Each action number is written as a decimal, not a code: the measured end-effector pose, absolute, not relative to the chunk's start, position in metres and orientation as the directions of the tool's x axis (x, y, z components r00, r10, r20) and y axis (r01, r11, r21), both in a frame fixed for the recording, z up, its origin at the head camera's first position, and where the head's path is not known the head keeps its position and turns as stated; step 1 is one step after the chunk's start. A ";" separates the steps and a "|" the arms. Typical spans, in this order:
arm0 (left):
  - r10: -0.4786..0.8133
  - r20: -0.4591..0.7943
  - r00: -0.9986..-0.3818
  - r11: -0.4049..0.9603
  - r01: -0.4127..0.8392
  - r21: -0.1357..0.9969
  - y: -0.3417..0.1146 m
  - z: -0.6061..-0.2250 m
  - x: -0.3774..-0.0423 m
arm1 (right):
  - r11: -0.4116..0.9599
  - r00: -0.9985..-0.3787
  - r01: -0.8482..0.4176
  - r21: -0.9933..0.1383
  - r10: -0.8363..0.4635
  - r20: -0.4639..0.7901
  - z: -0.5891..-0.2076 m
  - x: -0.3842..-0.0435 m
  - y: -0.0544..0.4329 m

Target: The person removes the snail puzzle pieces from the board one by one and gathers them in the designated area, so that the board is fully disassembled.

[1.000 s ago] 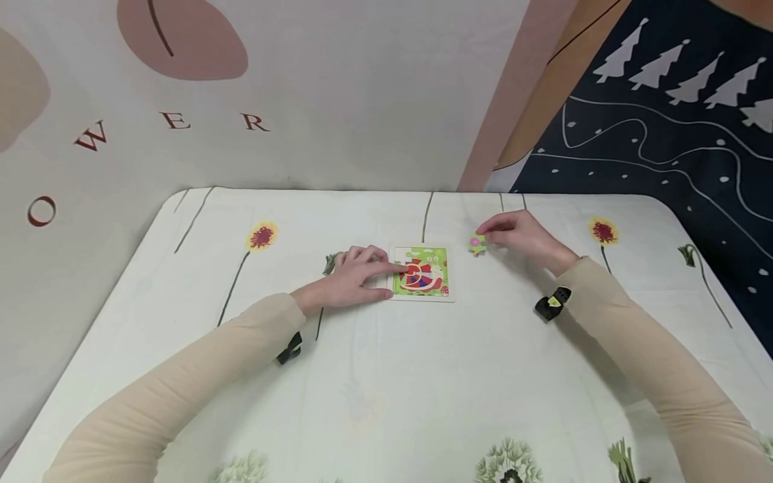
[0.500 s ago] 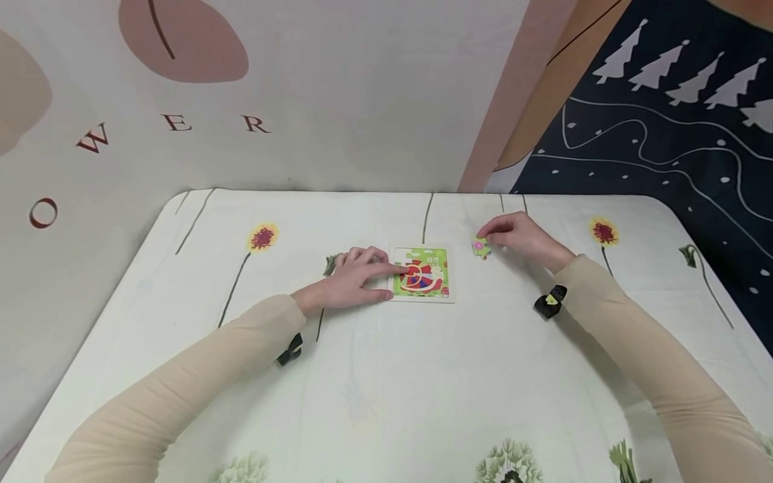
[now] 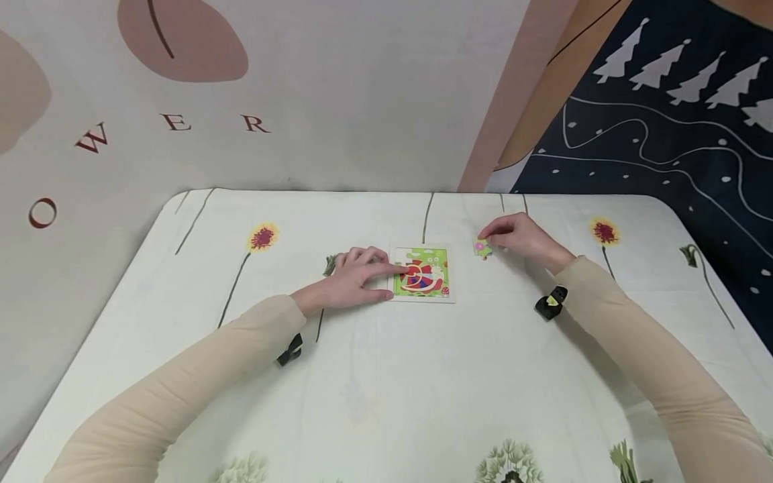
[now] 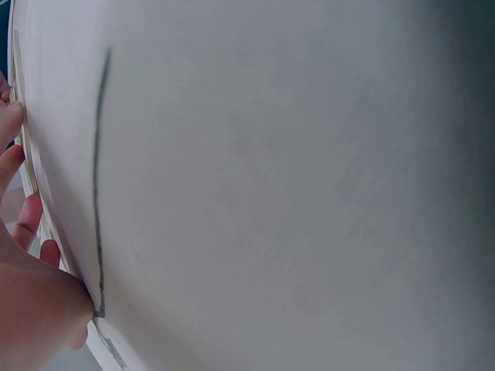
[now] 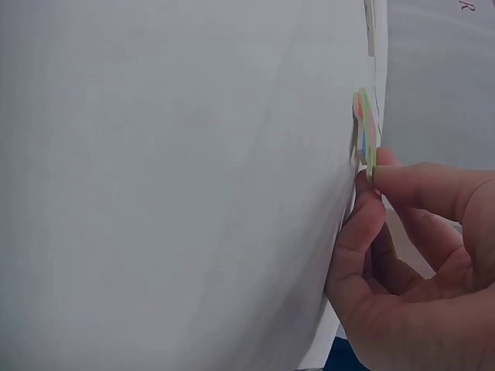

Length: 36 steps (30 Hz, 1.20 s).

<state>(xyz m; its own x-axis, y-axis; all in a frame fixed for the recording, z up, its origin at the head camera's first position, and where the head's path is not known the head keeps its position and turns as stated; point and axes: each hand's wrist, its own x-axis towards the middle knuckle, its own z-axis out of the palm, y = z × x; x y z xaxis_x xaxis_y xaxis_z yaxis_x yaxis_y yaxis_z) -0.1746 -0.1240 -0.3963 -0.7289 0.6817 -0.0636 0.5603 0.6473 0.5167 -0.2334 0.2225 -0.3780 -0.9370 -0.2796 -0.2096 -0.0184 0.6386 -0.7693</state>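
Note:
A small square jigsaw puzzle [image 3: 431, 276] lies mid-table, its picture a red snail on green in a pale frame. My left hand [image 3: 356, 276] rests at its left side; the index finger reaches onto the picture and the thumb touches the frame's lower left edge. To the right of the puzzle, my right hand [image 3: 521, 236] pinches a green puzzle piece [image 3: 482, 248] with a pink flower between thumb and fingertips. Seen nearly edge-on in the right wrist view, that piece [image 5: 366, 127] sits close to the cloth. Only part of my left hand [image 4: 27, 232] shows in the left wrist view.
A white cloth [image 3: 398, 389] printed with flowers and stems covers the table. Behind it hangs a pale curtain [image 3: 362, 134] with letters, and a dark blue cloth [image 3: 652, 147] with white trees is at the right. Each wrist carries a black camera strap [image 3: 551, 303].
The puzzle piece in my right hand has shifted slightly right and turned a little, mostly in the first half second. My left hand has stayed on the puzzle.

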 end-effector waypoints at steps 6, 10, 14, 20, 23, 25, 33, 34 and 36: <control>0.679 -0.068 -0.731 0.650 0.556 0.518 -0.123 -0.396 -0.174 | 0.646 -0.940 -0.008 -0.763 -0.266 -0.214 -0.378 -0.233 0.223; 0.680 -0.067 -0.730 0.650 0.557 0.518 -0.123 -0.395 -0.174 | 0.649 -0.943 0.000 -0.761 -0.254 -0.217 -0.379 -0.233 0.225; 0.680 -0.065 -0.730 0.654 0.564 0.504 -0.122 -0.394 -0.173 | 0.632 -0.946 0.017 -0.775 -0.241 -0.217 -0.380 -0.233 0.227; 0.673 -0.071 -0.736 0.667 0.563 0.489 -0.120 -0.390 -0.170 | 0.605 -0.950 0.006 -0.796 -0.245 -0.193 -0.378 -0.232 0.227; 0.665 -0.070 -0.744 0.672 0.555 0.490 -0.118 -0.388 -0.170 | 0.585 -0.949 -0.022 -0.811 -0.267 -0.167 -0.375 -0.230 0.223; 0.656 -0.066 -0.752 0.678 0.548 0.489 -0.116 -0.387 -0.170 | 0.570 -0.946 -0.030 -0.821 -0.282 -0.161 -0.374 -0.229 0.221; 0.648 -0.047 -0.760 0.655 0.526 0.543 -0.100 -0.384 -0.172 | 0.511 -0.924 -0.062 -0.857 -0.355 -0.145 -0.371 -0.224 0.208; 0.650 -0.047 -0.758 0.651 0.524 0.550 -0.098 -0.383 -0.172 | 0.510 -0.922 -0.065 -0.858 -0.359 -0.144 -0.371 -0.223 0.207; 0.649 -0.053 -0.759 0.650 0.517 0.557 -0.094 -0.384 -0.173 | 0.512 -0.919 -0.075 -0.856 -0.368 -0.140 -0.371 -0.223 0.204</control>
<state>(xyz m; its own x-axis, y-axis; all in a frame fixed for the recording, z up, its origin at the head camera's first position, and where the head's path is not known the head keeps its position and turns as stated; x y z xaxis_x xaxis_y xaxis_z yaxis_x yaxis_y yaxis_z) -0.1728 -0.0944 -0.3837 -0.7589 0.6490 -0.0529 0.5172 0.6502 0.5566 -0.2229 0.2037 -0.3706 -0.9194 -0.3678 -0.1397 -0.0747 0.5119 -0.8558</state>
